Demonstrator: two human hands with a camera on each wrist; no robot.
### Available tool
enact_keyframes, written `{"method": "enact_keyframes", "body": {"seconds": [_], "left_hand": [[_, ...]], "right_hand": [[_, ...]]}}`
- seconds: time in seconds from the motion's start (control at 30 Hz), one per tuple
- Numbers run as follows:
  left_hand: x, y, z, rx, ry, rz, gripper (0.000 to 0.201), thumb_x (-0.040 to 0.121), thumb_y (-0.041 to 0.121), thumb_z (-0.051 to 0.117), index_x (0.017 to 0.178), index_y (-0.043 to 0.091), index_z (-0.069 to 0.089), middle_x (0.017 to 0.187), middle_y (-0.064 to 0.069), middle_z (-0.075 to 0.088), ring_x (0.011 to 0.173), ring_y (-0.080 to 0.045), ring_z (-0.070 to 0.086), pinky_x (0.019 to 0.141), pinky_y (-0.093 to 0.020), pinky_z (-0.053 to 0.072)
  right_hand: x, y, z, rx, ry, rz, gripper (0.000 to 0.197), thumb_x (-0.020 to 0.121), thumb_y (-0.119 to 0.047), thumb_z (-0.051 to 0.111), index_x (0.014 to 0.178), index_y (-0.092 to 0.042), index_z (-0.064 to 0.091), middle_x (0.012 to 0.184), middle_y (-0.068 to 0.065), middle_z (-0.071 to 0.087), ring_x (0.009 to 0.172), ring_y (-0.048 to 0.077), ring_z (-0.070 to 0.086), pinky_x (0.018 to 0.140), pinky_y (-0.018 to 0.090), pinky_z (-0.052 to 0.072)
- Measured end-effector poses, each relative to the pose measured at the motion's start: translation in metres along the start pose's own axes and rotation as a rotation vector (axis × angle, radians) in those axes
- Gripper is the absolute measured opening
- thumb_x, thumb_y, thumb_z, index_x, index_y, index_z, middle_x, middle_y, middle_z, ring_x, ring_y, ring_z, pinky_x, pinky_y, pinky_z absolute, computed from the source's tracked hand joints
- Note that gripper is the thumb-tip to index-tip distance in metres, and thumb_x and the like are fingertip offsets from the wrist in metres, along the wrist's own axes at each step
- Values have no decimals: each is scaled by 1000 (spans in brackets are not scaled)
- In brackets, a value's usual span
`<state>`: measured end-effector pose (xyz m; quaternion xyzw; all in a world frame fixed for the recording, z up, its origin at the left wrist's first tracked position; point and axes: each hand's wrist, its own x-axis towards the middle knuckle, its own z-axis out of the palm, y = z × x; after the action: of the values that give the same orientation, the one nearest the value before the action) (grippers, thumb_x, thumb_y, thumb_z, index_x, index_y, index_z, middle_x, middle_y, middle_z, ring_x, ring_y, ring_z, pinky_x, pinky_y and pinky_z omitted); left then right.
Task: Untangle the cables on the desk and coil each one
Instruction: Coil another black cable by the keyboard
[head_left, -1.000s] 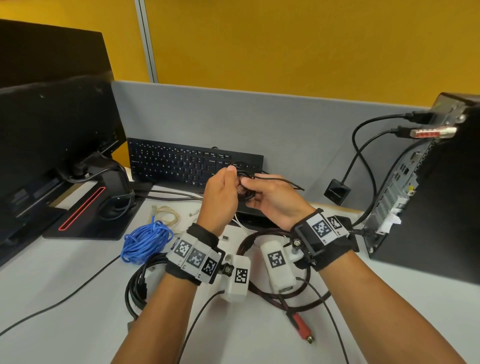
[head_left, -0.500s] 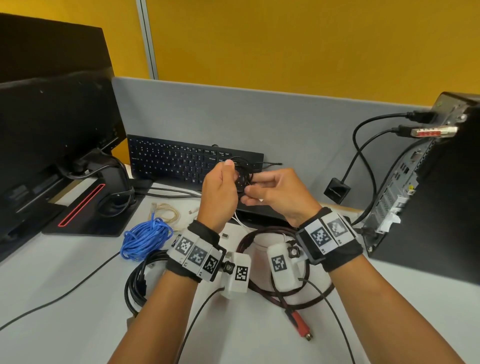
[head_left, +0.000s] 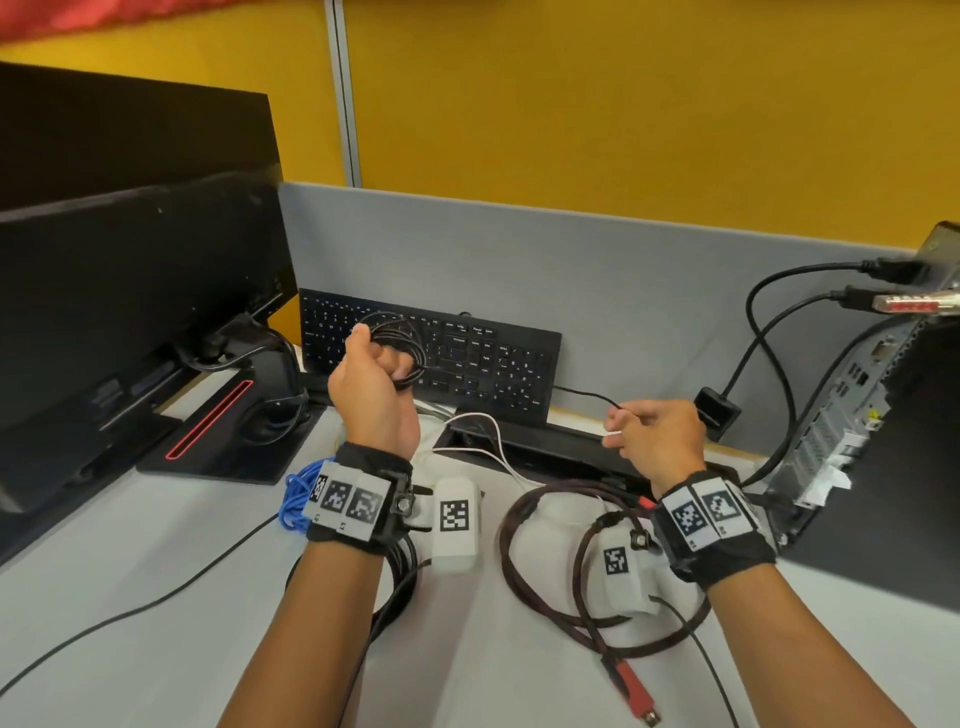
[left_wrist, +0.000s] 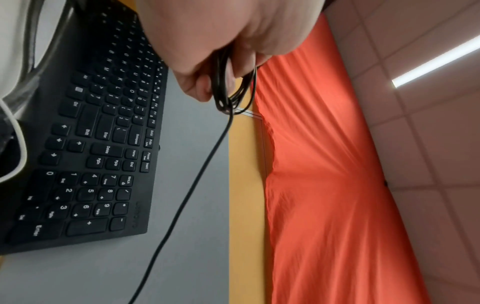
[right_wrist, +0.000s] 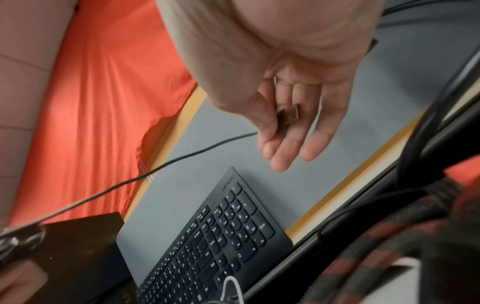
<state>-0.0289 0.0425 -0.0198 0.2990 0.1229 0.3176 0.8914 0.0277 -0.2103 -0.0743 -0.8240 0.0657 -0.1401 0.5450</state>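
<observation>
Thin black cable (head_left: 395, 345): mostly coiled, loops gripped in left hand (head_left: 374, 395) curled fingers at frame centre-left; right hand (head_left: 657, 436) pinches its USB plug (right_wrist: 288, 113) between thumb and loosely extended fingers, tail stretched between. Blue cable bundle (head_left: 297, 499) on the bench (head_left: 130, 571) looks coiled. Braided red-black cable (head_left: 545, 561), lower centre, lies in loose loops; white cable (head_left: 488, 441) uncoiled, so roughly midway.

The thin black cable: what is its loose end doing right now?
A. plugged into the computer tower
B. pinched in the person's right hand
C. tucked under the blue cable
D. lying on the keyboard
B: the right hand pinches the metal USB plug of the thin black cable, whose coils the left hand grips.
</observation>
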Motion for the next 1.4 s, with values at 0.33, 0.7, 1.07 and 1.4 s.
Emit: {"method": "enact_keyframes", "body": {"seconds": [0.33,0.7,1.07,1.4], "left_hand": [[11,15,-13,119,177,121,43,88,49,71,63,21,50,48,9,44,42,-5,36,49,-19,41],[-27,-20,15,196,-42,124,46,100,53,47,74,16,57,51,4,47,50,-12,50,70,-30,50],[-37,-24,20,121,-259,-3,43,106,31,43,65,19,41,54,7,38,55,-9,38,57,-25,39],[-47,-28,20,290,-582,-69,35,107,17,29,77,12,46,65,0,37,71,-16,42,85,-37,35]], "right_hand": [[-4,-13,16,41,-15,54,15,97,-2,61,95,1,76,85,5,72,79,16,69,82,28,60],[-60,-87,31,3,-700,-495,49,95,-3,62,142,-14,53,117,0,74,111,5,67,102,20,49],[-54,-94,18,339,-1036,-229,86,88,-32,72,159,-22,24,95,13,71,68,20,65,60,27,53],[-34,-97,25,-5,-355,-571,22,102,-24,56,90,-9,68,75,16,69,71,32,62,67,39,50]]}}
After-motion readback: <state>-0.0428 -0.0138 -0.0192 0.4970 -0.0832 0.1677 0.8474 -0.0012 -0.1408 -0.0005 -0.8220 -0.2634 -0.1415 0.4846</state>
